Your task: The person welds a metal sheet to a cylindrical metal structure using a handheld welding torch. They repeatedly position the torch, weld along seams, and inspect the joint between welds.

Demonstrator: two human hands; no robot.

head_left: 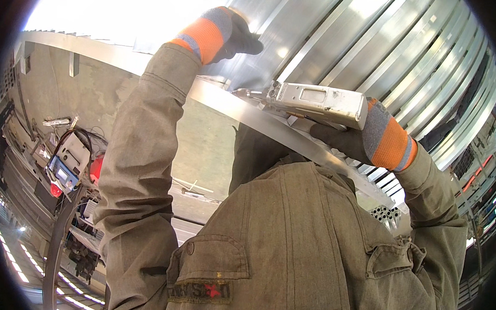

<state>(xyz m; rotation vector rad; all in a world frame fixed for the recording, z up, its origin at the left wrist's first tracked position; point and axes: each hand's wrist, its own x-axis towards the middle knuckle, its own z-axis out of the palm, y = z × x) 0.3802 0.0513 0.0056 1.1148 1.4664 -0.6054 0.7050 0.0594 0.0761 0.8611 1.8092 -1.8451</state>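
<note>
Hands apart: left hand (232,35) flat on ribbed metal shell (380,44), right hand (345,141) gripping grey tool (316,102) at flange edge (250,112).

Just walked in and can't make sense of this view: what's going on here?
A person in an olive work jacket reaches up to a ribbed sheet-metal duct. The gloved left hand presses flat against the metal. The gloved right hand holds a grey hand tool, its tip at the flat metal band on the duct.
</note>
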